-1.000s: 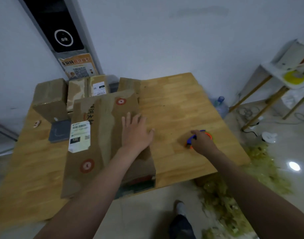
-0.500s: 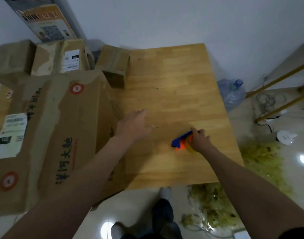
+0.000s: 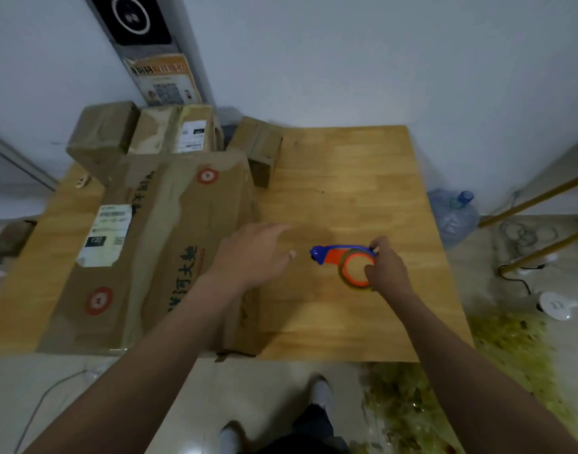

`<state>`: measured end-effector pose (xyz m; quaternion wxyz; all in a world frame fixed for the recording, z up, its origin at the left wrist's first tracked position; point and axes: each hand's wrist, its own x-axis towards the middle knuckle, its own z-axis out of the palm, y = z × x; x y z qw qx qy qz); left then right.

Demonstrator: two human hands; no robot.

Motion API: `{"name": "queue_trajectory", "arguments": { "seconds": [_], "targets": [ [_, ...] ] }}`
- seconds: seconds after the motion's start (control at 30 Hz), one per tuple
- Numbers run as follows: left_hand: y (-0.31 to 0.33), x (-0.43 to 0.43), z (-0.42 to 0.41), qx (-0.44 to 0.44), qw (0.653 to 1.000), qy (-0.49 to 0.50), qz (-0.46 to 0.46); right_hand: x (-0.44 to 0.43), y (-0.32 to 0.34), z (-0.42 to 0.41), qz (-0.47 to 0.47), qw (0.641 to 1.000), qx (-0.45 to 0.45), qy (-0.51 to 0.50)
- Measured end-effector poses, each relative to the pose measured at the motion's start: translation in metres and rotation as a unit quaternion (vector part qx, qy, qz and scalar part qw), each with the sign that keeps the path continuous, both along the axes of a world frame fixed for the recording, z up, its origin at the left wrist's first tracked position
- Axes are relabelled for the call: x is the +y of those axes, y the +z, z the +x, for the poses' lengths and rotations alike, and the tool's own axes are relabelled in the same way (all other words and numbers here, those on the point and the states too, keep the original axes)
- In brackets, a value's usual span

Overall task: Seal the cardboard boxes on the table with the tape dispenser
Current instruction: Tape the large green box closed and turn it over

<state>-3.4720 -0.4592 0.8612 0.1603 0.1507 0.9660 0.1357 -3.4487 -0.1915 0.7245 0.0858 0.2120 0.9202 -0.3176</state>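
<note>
Centre right of the frame, a person's right hand grips the tape dispenser, fingers curled round its roll end, over the bare wood of the table. The dispenser shows a blue handle and nose pointing left, an orange body and an orange ring carrying brownish tape. Just left of it hangs the left hand, fingers loose and slightly apart, holding nothing; whether it touches anything cannot be told. Beside it, the large cardboard box lies flat across the left half of the table, flaps closed and contents hidden, its top streaked with glossy tape and marked with two round red stickers, dark printed characters and a white shipping label. Behind it at upper left stand three closed smaller ones: a plain box, a labelled box and a short box. On the floor at right sits a blue water bottle, with greenish scraps strewn at lower right
</note>
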Motion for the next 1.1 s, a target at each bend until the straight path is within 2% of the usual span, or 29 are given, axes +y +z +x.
{"name": "queue_trajectory", "arguments": {
  "seconds": [0.13, 0.23, 0.5, 0.63, 0.73, 0.77, 0.83, 0.9, 1.0, 1.1],
  "targets": [
    [0.020, -0.050, 0.019, 0.069, 0.997, 0.012, -0.016, -0.037, 0.053, 0.008, -0.038, 0.994, 0.101, 0.003],
    [0.030, -0.088, 0.032, 0.076, 0.997, 0.021, -0.007, -0.069, 0.088, 0.017, -0.052, 0.986, 0.156, 0.000],
    [0.048, -0.189, 0.059, 0.091, 0.995, 0.032, -0.039, -0.163, 0.164, 0.043, -0.044, 0.973, 0.222, 0.047],
    [0.057, -0.233, 0.069, 0.112, 0.991, 0.061, 0.030, -0.208, 0.185, 0.059, -0.054, 0.964, 0.254, 0.062],
    [0.062, -0.257, 0.072, 0.131, 0.989, 0.055, 0.045, -0.239, 0.196, 0.073, -0.055, 0.958, 0.271, 0.073],
    [0.064, -0.263, 0.072, 0.125, 0.988, 0.064, 0.067, -0.248, 0.199, 0.077, -0.057, 0.956, 0.276, 0.077],
    [0.068, -0.271, 0.073, 0.065, 0.977, 0.100, 0.177, -0.265, 0.204, 0.085, -0.067, 0.952, 0.287, 0.081],
    [0.074, -0.274, 0.079, -0.033, 0.943, 0.145, 0.298, -0.281, 0.209, 0.091, -0.080, 0.948, 0.299, 0.080],
    [0.080, -0.278, 0.086, -0.146, 0.889, 0.162, 0.402, -0.302, 0.215, 0.098, -0.100, 0.941, 0.312, 0.082],
    [0.081, -0.285, 0.091, -0.168, 0.849, 0.162, 0.474, -0.316, 0.217, 0.102, -0.114, 0.936, 0.321, 0.087]
  ]
}}
